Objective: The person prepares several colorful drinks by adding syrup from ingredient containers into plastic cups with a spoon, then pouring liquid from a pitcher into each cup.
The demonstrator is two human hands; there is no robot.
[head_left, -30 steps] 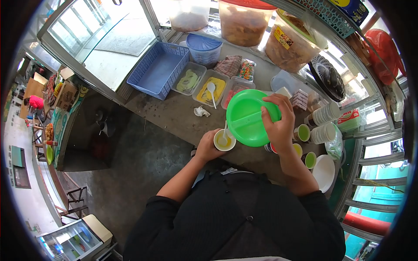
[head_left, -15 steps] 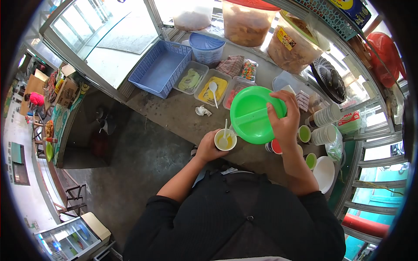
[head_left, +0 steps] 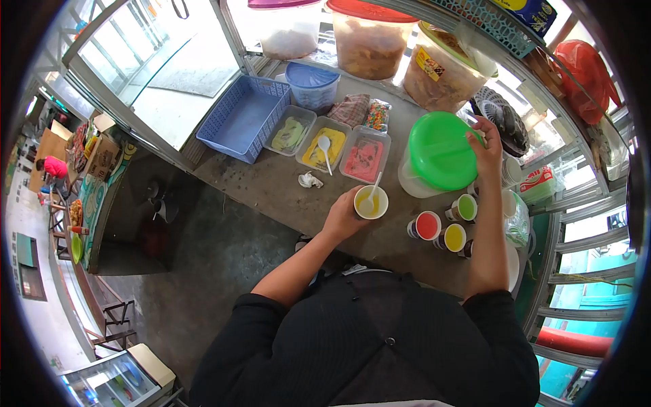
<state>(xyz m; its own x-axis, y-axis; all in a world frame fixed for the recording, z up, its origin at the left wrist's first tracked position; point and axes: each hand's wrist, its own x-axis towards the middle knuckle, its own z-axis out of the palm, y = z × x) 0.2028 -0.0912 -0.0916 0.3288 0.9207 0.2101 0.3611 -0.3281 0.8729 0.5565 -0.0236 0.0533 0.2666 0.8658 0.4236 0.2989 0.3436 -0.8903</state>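
My left hand [head_left: 344, 216] is wrapped round a paper cup [head_left: 371, 203] with yellow contents and a white spoon in it, near the counter's front edge. My right hand [head_left: 487, 144] is at the right rim of a round green lid [head_left: 443, 150], its fingers curled against the edge. That lid lies on or just over a translucent tub [head_left: 415, 182]. In front of the tub stand a cup with red contents [head_left: 427, 225], one with yellow [head_left: 454, 237] and one with green [head_left: 466, 207].
Left of the tub are open boxes of pink [head_left: 364, 156], yellow [head_left: 325, 145] and green paste [head_left: 289, 133], a blue basket [head_left: 245, 117] and crumpled tissue [head_left: 310, 180]. Large lidded tubs [head_left: 369, 44] line the back. A person in pink [head_left: 55, 167] is far left.
The green lid has moved right and back with my right hand, from above the pink box to the translucent tub. My left hand and its cup have shifted slightly right and up.
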